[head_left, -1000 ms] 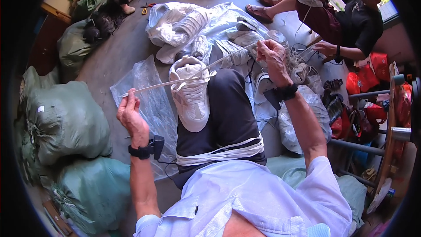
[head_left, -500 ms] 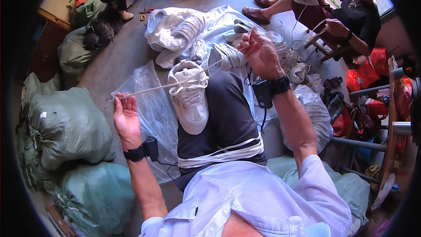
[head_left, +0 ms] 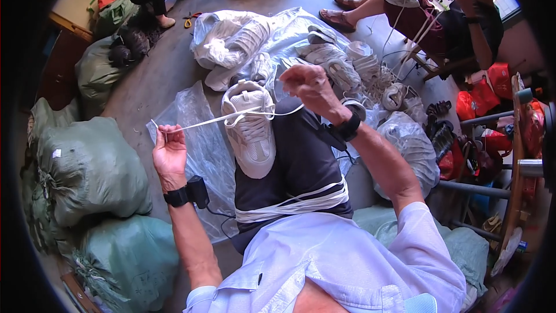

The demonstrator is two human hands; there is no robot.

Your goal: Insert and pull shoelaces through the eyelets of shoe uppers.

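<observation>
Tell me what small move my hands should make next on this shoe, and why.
Probably draw the lace's right strand outward with your right hand: that strand curves loosely beside the shoe, while your left hand holds the other strand fairly straight.

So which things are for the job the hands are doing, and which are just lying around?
For the job:
- white shoe on the person's leg
- its lace, held by the left hand
- probably the loose laces across the lap

Seemingly lying around:
- green sacks
- orange-handled tool
- red bags
</observation>
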